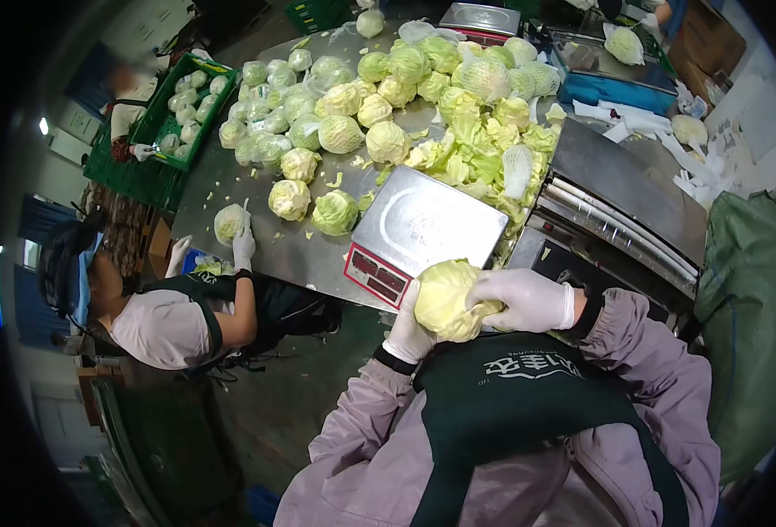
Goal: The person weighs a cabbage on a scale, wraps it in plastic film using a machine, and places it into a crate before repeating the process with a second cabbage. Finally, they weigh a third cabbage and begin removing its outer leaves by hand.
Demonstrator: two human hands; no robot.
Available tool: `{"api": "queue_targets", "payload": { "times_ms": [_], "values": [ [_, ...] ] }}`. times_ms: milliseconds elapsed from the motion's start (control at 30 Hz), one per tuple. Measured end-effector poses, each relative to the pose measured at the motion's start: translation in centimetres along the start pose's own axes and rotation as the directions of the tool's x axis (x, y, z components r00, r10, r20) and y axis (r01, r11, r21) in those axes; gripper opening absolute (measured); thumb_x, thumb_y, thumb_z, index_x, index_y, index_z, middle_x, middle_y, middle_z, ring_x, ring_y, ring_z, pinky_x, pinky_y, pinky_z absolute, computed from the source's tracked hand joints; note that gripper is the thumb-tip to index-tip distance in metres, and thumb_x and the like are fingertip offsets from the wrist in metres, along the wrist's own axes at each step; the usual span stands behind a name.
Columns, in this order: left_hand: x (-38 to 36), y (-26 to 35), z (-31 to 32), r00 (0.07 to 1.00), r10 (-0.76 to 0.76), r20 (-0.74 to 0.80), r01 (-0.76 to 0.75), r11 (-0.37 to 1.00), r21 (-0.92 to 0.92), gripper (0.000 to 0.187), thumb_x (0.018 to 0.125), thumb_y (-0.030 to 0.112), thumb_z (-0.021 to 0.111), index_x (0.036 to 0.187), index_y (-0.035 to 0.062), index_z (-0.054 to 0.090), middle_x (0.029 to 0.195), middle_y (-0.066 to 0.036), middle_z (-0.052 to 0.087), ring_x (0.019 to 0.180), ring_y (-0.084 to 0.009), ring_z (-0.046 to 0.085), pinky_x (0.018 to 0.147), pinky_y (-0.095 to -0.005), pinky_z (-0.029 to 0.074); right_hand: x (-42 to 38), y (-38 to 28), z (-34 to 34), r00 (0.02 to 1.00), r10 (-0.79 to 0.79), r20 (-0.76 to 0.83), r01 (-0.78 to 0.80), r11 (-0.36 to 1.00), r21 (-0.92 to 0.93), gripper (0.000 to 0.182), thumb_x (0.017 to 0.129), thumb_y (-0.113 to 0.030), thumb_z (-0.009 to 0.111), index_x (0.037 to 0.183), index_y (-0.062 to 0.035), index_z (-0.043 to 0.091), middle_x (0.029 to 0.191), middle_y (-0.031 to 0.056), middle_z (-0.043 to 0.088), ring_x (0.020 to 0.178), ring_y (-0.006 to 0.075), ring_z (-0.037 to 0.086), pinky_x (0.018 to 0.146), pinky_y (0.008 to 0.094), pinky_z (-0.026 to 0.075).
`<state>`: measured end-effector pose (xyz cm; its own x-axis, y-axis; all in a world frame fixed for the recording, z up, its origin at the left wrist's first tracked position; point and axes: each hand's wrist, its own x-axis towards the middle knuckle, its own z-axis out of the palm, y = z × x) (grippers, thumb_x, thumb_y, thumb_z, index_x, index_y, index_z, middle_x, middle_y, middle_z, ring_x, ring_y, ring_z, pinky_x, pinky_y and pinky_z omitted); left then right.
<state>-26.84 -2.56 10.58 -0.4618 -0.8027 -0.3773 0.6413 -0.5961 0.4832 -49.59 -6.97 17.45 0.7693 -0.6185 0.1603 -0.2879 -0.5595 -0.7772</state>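
A pale green cabbage (446, 303) is held between my two white-gloved hands, close in front of my apron. My left hand (410, 327) wraps its left side. On the right side, the fingers of my right hand (528, 299) press against an outer leaf. Just beyond the cabbage lies a digital scale (432, 215) with a bare metal plate and a red-framed display. Loose cabbage leaves (471, 145) are heaped behind the scale, and a white foam net (517, 171) rests on them.
Many cabbages (388, 142), some netted or bagged, cover the metal table (221, 189). A wrapping machine (616, 202) stands at right beside a green sack (748, 334). At left a co-worker (173, 321) handles a netted cabbage (229, 225); another person holds a green crate (182, 110).
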Motion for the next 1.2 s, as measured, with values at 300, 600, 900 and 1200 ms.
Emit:
{"api": "queue_targets", "payload": {
  "times_ms": [300, 600, 900, 1200],
  "values": [
    [-1.5, 1.7, -2.9, 0.994, 0.085, -0.071, -0.109, 0.867, -0.487, 0.088, 0.083, 0.073, 0.046, 0.146, 0.0133, 0.033, 0.141, -0.014, 0.045, 0.118, -0.0365, 0.054, 0.090, -0.0515, 0.052, -1.0, 1.5, -6.3, 0.989, 0.045, 0.138, -0.065, 0.987, 0.146, 0.016, 0.080, -0.009, 0.067, 0.094, -0.0028, 0.066, 0.090, 0.0100, 0.063, 0.084, 0.0218, 0.061, 0.077, 0.0313, 0.049],
    [-0.4, 0.4, -0.8, 0.981, -0.002, 0.193, 0.132, 0.737, -0.663, 0.082, 0.083, 0.073, 0.042, 0.142, 0.0160, 0.037, 0.137, -0.012, 0.048, 0.115, -0.0387, 0.054, 0.084, -0.0476, 0.055, 2.7, -1.0, -1.3, 0.979, 0.002, -0.202, -0.006, 1.000, -0.023, 0.047, 0.078, -0.013, 0.069, 0.123, -0.0073, 0.058, 0.119, 0.0141, 0.057, 0.111, 0.0306, 0.055, 0.096, 0.0372, 0.044],
    [0.6, -1.2, -0.5, 0.990, -0.003, 0.138, 0.105, 0.670, -0.735, 0.069, 0.090, 0.064, 0.041, 0.136, 0.0130, 0.044, 0.132, -0.013, 0.052, 0.115, -0.0345, 0.054, 0.084, -0.0449, 0.055, 1.6, 0.7, 1.5, 0.985, 0.109, -0.130, -0.114, 0.993, -0.026, 0.022, 0.078, -0.018, 0.070, 0.097, -0.0077, 0.065, 0.100, 0.0093, 0.061, 0.087, 0.0257, 0.062, 0.075, 0.0345, 0.050],
    [3.2, 3.2, -3.0, 0.942, 0.312, -0.121, -0.307, 0.950, 0.053, 0.082, 0.086, 0.060, 0.056, 0.141, 0.0040, 0.034, 0.135, -0.018, 0.048, 0.121, -0.0335, 0.052, 0.099, -0.0441, 0.047, 0.7, 7.3, -3.7, 0.623, 0.295, -0.725, -0.315, 0.942, 0.112, 0.071, 0.083, -0.010, 0.067, 0.145, -0.0028, 0.033, 0.146, 0.0173, 0.037, 0.118, 0.0268, 0.053, 0.097, 0.0349, 0.044]
  ]
}}
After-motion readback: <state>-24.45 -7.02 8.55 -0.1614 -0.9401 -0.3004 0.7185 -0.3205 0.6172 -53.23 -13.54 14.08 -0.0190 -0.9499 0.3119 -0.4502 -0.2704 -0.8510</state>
